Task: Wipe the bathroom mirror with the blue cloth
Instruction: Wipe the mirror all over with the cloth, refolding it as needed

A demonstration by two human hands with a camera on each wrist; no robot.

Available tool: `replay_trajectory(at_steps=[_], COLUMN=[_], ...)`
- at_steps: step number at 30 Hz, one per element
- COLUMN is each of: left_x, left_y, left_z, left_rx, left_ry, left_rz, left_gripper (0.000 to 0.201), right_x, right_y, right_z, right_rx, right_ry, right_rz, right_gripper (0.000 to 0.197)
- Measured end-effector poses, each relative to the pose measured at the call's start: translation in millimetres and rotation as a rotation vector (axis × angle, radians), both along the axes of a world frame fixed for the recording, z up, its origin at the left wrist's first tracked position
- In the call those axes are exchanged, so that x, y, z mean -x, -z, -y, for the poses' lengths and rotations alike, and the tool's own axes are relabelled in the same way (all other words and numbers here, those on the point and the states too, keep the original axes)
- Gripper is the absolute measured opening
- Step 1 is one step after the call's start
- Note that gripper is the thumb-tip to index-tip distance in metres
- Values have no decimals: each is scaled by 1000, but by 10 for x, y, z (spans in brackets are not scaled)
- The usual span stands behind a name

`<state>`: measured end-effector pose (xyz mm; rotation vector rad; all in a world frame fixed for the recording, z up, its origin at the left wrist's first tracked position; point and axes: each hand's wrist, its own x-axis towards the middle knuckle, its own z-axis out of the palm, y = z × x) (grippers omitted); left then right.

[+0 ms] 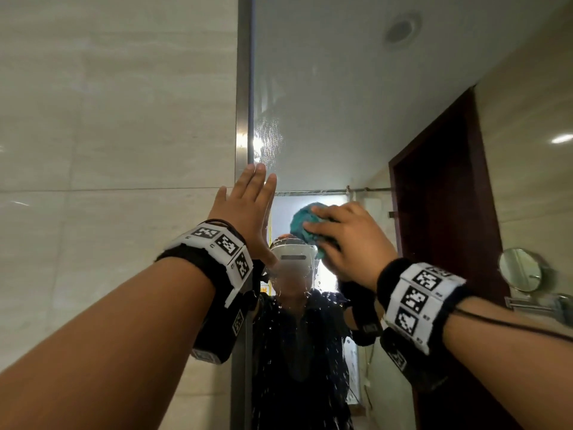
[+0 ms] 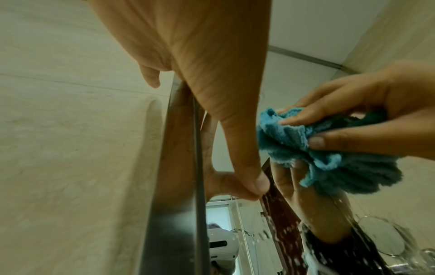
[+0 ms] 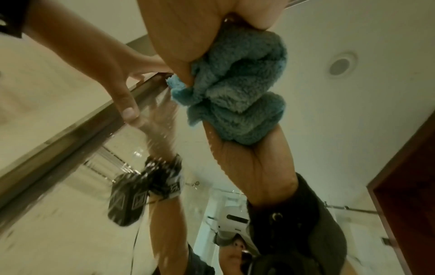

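The bathroom mirror fills the wall right of its grey metal frame edge; water drops speckle its lower glass. My right hand grips a bunched blue cloth and presses it against the glass, as the left wrist view shows with the cloth meeting its own reflection. The cloth is crumpled in the palm. My left hand lies flat with straight fingers on the mirror's left edge, thumb tip touching the glass.
Beige tiled wall lies left of the mirror. A round magnifying mirror on an arm is mounted at the right. The reflection shows a dark red door, a ceiling light and a person wearing a headset.
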<state>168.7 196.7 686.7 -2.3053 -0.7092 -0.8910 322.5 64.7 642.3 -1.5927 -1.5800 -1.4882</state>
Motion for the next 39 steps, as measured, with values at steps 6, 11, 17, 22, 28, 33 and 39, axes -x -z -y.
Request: replay_trajectory(at_steps=[6,11,17,22,28,33,39], left_x=[-6,-10,-15,-9,-18,-16,-10], left_y=[-8,3,2,-1,5,6,0], left_z=[-4,-46,-54,-68,-67,-70,-96], left_rx=[0,-14,-25,-22,-35,-33,-29], left_ry=[-6,8,-2,6,3,9,24], left_rz=[-8,8,11,13,13,20,20], left_gripper=[150,149,149,150,146,148,146], right_x=[-210,-3,94,-139,262,90,41], right_y=[-628,-260,-178,-684,90,-507,-475], right_z=[133,-63,-100,71,-291,-158,-184], right_rx=[-344,-247,-3,-380,59,-171,-220], right_ry=[39,8,78,97,21,108,141], right_rz=[-281,-145,-39,-274,110,-48,-39], right_gripper=[30,31,35,33,40,37,46])
